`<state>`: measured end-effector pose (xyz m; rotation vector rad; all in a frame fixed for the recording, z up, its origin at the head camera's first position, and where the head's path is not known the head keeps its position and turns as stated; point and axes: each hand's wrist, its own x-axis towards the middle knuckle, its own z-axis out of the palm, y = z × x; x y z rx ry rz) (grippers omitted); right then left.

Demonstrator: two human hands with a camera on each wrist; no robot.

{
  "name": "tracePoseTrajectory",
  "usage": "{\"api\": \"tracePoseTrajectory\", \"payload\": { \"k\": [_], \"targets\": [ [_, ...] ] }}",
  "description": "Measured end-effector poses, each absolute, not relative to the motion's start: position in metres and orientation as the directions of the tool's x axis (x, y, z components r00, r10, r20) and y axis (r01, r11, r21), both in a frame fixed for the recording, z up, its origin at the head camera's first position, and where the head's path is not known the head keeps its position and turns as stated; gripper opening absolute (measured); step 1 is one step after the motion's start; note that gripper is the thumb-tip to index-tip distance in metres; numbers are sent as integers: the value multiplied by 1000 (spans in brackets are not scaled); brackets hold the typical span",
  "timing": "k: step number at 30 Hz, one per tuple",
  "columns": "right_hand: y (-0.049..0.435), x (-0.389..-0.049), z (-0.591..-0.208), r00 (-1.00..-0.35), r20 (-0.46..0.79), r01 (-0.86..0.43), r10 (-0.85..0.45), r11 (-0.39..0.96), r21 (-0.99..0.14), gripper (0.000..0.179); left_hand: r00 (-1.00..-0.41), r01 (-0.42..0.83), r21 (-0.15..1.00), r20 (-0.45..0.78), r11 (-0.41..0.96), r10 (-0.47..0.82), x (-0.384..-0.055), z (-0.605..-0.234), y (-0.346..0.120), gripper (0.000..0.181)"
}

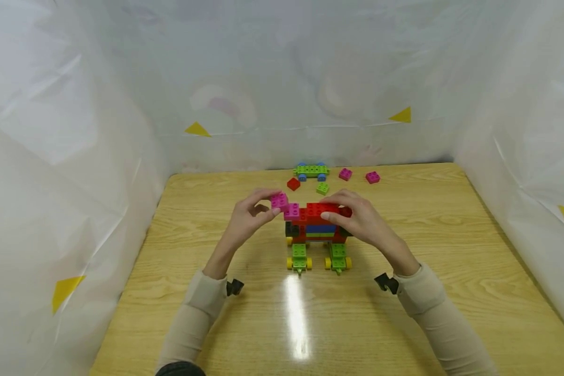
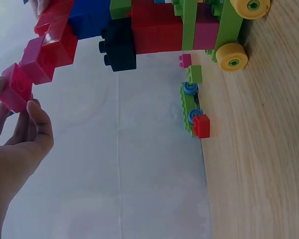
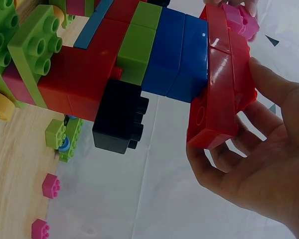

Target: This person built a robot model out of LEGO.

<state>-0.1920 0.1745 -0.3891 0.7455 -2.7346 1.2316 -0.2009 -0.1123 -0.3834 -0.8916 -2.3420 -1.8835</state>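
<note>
A tall toy-brick build stands on the table, with green wheeled bases (image 1: 299, 251) below, blue bricks (image 3: 164, 52) in its middle and a black brick (image 2: 122, 45) jutting from its side. Red bricks (image 1: 314, 210) run across its top. My left hand (image 1: 245, 222) pinches a pink brick (image 1: 279, 201) between thumb and fingers. That brick sits at the edge of another pink brick (image 1: 292, 211) at the red row's left end; whether the two are joined, I cannot tell. At the other end, my right hand (image 1: 363, 218) grips the red row with thumb in front and fingers behind.
Behind the build lie a green wheeled base with blue wheels (image 1: 312, 170), a red brick (image 1: 293, 184), a light green brick (image 1: 322, 188) and two pink bricks, one at left (image 1: 345, 174) and one at right (image 1: 373, 177). White sheeting (image 1: 282, 94) encloses the table's back and sides.
</note>
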Motion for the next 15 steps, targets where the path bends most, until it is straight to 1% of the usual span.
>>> {"api": "tracePoseTrajectory", "payload": {
  "k": [6, 10, 15],
  "targets": [
    [175, -192, -389, -876, 245, -458, -415, 558, -692, 34, -800, 497, 860, 401, 117, 446, -200, -387, -111, 33],
    [174, -192, -388, -877, 240, -456, -417, 559, -693, 34, -797, 507, 851, 402, 138, 450, -199, -386, -111, 33],
    [174, -192, -388, -873, 251, -466, -419, 559, -686, 34, -803, 495, 851, 371, 176, 467, -197, -383, -110, 34]
  ]
}}
